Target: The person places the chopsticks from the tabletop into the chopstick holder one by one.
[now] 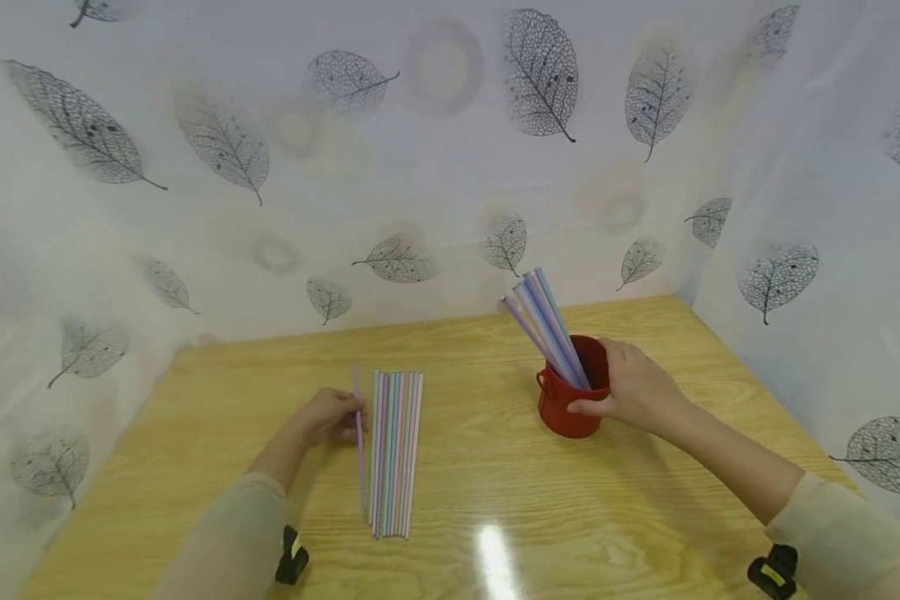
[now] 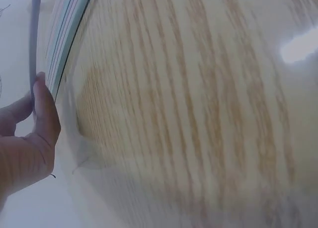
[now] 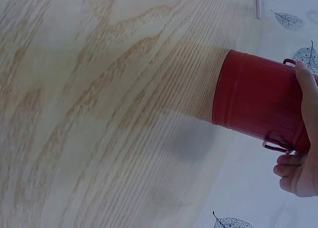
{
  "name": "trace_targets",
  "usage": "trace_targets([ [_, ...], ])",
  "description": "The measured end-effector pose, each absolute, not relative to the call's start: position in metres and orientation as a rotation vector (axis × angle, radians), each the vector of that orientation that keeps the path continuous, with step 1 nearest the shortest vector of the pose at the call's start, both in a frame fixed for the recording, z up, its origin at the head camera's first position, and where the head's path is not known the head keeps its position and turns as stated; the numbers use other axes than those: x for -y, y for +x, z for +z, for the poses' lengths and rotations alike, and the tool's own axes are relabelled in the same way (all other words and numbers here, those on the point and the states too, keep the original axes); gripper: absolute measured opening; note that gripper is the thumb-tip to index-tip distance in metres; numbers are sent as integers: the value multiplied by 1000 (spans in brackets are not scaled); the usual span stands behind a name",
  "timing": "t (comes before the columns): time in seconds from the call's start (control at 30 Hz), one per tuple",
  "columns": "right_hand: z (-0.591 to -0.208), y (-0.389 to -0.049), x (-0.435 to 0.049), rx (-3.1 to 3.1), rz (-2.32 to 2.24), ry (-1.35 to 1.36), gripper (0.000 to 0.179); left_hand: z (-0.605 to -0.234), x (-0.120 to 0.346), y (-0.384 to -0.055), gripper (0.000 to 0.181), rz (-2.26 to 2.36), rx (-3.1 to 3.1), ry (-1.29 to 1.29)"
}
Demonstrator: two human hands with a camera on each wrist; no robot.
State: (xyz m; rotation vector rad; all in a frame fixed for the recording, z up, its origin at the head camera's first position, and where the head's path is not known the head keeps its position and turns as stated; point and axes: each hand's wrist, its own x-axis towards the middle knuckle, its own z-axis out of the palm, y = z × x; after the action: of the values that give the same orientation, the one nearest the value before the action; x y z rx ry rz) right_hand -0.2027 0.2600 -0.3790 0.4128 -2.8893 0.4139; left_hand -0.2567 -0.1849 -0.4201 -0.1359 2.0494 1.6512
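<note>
My left hand (image 1: 333,417) pinches a thin purple straw (image 1: 361,471) between thumb and fingers, just left of a row of pastel straws (image 1: 396,454) laid side by side on the table. In the left wrist view, that straw (image 2: 34,44) stands between thumb and fingertips. On the right, my right hand (image 1: 641,392) grips a red bucket (image 1: 566,419) by its rim, thumb on the near side. A bundle of straws (image 1: 547,325) leans to the left inside it. The right wrist view shows the bucket (image 3: 258,94) with small handle loops on its sides.
The wooden table (image 1: 487,458) reaches back to a white curtain (image 1: 450,167) printed with grey leaves, which also hangs at both sides. A bright reflection lies on the table near the front. Black wrist straps (image 1: 292,557) show at both sleeves.
</note>
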Motion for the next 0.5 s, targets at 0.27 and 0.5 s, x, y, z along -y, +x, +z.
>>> trace_targets([
  [0.27, -379, -203, -259, 2892, 410, 412, 108, -413, 177, -250, 42, 2001, -1949, -212],
  [0.5, -377, -202, -260, 2898, 412, 416, 109, -404, 152, -243, 45, 2181, -1937, -355],
])
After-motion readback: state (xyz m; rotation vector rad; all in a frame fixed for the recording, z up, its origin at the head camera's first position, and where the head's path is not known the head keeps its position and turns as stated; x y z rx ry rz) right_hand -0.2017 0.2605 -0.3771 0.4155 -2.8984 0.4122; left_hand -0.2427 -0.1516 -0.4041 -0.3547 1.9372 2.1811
